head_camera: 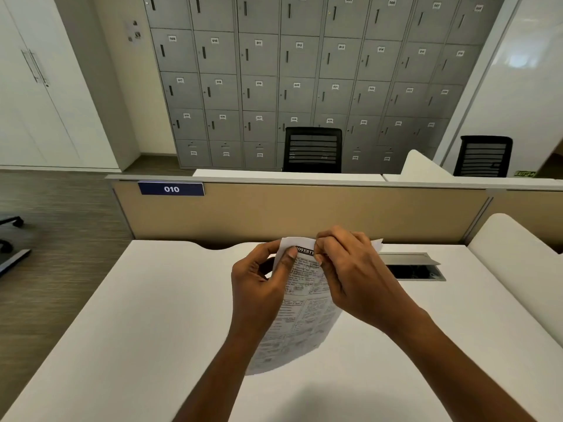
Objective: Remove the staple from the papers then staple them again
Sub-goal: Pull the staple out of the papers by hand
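Papers (307,306) with "OVERTY" headline; "010" plate (171,189)

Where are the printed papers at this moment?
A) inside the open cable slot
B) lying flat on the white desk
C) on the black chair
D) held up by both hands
D: the left hand and the right hand both pinch the papers near their top edge, over the desk.
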{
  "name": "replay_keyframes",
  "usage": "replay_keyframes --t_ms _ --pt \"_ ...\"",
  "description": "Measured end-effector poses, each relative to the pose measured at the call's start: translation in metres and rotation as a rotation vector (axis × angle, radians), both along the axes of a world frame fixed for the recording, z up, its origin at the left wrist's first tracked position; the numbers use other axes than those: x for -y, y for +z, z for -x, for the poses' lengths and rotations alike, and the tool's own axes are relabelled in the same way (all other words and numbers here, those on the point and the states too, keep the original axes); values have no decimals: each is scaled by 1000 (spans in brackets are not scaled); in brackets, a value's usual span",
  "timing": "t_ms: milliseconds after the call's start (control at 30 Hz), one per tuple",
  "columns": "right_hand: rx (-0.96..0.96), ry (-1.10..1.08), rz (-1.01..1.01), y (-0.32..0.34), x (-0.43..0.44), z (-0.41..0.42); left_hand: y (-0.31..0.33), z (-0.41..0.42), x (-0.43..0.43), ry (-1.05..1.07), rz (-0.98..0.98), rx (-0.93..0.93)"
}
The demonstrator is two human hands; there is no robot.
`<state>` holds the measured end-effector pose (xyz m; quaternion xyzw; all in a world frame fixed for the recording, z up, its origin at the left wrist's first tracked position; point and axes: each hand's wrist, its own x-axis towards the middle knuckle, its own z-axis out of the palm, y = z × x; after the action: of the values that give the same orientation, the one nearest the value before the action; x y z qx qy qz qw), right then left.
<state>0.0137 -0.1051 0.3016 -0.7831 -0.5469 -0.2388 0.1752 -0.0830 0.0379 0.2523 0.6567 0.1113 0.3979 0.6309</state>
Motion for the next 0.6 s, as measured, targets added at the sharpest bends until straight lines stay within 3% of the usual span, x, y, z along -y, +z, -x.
replay_keyframes --t_ms 367,600 --pt "172 1 -18 5 -24 19 1 31 -32 -318 33 -74" --pt "229 -47 -10 3 -37 25 -2 39 -40 -283 21 -101"
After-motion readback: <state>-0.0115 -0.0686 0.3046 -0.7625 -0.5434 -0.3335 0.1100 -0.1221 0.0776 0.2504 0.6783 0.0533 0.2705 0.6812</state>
